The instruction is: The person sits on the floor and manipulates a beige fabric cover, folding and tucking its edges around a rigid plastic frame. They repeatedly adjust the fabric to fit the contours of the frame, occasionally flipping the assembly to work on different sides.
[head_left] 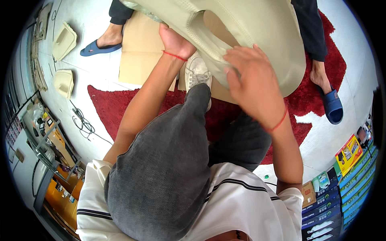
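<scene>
A large beige moulded panel (273, 56) with stitched seams and a long oval opening fills the top of the view, tilted above my foot. My left hand (177, 42) reaches under its left edge and holds it; the fingers are hidden behind the panel. Over the strip beside the opening lies my right hand (253, 80), somewhat blurred, with fingers stretched out and the thumb apart. It touches the panel's surface and grips nothing that I can see. Each wrist wears a thin red string.
Another person's feet in blue slippers (333, 106) stand on both sides of the panel. Below are flattened cardboard (138, 52) and a red rug (106, 106). Two smaller beige parts (63, 83) and a black cable (83, 124) lie left. Stacked boxes (323, 213) stand lower right, a metal rack (50, 136) left.
</scene>
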Motion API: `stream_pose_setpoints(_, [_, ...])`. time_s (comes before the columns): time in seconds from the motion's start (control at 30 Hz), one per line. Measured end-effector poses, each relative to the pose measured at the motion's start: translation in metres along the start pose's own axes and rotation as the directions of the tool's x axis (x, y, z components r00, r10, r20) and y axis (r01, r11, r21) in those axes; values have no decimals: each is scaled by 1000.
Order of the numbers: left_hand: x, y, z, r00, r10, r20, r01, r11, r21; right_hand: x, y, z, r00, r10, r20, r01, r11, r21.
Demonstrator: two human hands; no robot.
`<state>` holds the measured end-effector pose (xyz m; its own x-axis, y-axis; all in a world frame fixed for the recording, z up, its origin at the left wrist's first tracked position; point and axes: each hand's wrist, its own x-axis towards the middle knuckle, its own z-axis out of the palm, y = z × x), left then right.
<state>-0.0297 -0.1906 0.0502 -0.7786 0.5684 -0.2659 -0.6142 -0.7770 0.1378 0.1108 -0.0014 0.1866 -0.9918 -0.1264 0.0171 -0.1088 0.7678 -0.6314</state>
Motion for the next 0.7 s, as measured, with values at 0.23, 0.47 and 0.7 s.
stream_pose_setpoints(0.23, [-5,-4,-47,945,18,-328,35,987,157,57,80,50,739,172,652,-398,891,217])
stream_pose_setpoints(0.47, [5,16,-77,973,-219,-65,219,976,-18,72,113,110,458,27,888,-884,118,452])
stream_pose_setpoints(0.7, [22,-20,-78,852,-84,-516,292,896,335,71,134,126,633,598,492,-774,495,395])
